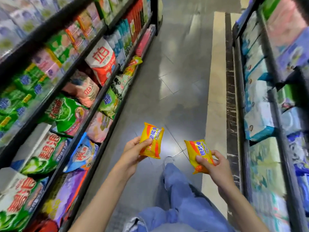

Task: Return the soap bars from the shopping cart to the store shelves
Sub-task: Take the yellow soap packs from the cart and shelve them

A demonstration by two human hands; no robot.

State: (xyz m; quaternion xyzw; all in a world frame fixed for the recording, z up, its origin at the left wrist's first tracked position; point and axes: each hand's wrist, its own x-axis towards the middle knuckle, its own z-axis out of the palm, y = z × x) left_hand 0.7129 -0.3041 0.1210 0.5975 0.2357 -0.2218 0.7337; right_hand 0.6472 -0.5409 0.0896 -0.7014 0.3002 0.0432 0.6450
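My left hand grips one yellow and orange wrapped soap bar by its lower left edge, thumb on the front. My right hand holds a second soap bar of the same kind, thumb pressed on its wrapper. Both bars are held out over the aisle floor, about a hand's width apart. The store shelves on the left carry bags of washing powder. No shopping cart is in view.
A second shelf unit with boxed and wrapped goods runs along the right. Between them lies the grey tiled aisle floor. My legs in blue jeans and a shoe show below my hands.
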